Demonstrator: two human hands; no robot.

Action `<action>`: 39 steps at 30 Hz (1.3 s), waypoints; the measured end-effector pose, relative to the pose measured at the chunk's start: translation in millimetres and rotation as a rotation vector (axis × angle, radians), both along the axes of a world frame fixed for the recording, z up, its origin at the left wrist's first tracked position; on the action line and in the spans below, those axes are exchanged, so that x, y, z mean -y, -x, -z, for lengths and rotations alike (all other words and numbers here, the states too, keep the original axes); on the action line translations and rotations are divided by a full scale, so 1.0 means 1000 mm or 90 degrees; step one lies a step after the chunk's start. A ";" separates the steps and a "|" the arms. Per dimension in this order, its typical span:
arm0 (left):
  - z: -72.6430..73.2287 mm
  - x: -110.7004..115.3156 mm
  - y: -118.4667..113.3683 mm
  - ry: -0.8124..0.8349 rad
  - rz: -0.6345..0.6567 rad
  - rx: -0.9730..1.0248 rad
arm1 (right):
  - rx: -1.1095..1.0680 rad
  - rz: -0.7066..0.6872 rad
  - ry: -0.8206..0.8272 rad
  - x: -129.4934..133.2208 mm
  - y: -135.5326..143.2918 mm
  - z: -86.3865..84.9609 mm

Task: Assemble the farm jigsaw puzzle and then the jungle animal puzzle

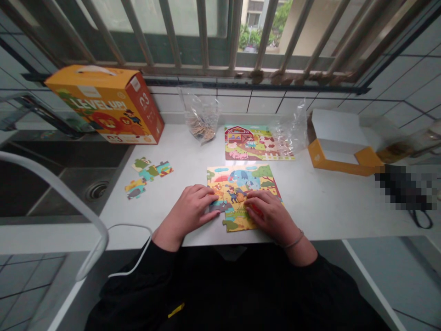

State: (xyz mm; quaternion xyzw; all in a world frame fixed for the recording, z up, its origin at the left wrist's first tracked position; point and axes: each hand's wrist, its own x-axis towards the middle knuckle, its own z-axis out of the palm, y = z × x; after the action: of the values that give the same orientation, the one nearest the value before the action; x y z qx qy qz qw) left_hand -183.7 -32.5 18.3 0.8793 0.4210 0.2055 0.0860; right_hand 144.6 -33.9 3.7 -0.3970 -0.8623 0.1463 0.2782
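Observation:
A partly joined jigsaw puzzle (241,184) with a blue elephant lies on the white counter. My left hand (193,207) rests at its left edge, fingers apart, the fingertips on the pieces by a grey and teal part. On the right side of the puzzle lies my right hand (270,214), fingers spread, its tips touching the pieces. The lower left corner of the puzzle has a gap. Several loose puzzle pieces (149,173) sit in a group to the left. Behind the puzzle is a farm picture (241,142), partly under a clear plastic bag (292,133).
An orange box (110,108) stands at the back left beside a dark sink (69,184). A bag of brown pieces (201,124) leans near the wall. An open box (344,147) and a blurred dark item (403,186) lie right. A white cable (93,220) arches at left.

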 end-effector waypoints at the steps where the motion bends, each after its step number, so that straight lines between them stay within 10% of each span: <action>1: 0.000 0.000 0.000 -0.001 0.000 0.000 | 0.000 0.001 -0.001 0.000 0.000 0.000; 39: -0.001 0.001 0.001 0.001 0.020 0.022 | -0.006 0.002 -0.010 -0.001 0.001 0.000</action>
State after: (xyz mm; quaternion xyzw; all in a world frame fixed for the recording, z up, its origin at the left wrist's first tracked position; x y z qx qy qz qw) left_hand -185.1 -33.2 19.4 0.8819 0.4060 0.2192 0.0972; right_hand 144.1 -33.0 3.6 -0.3954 -0.8614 0.1413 0.2858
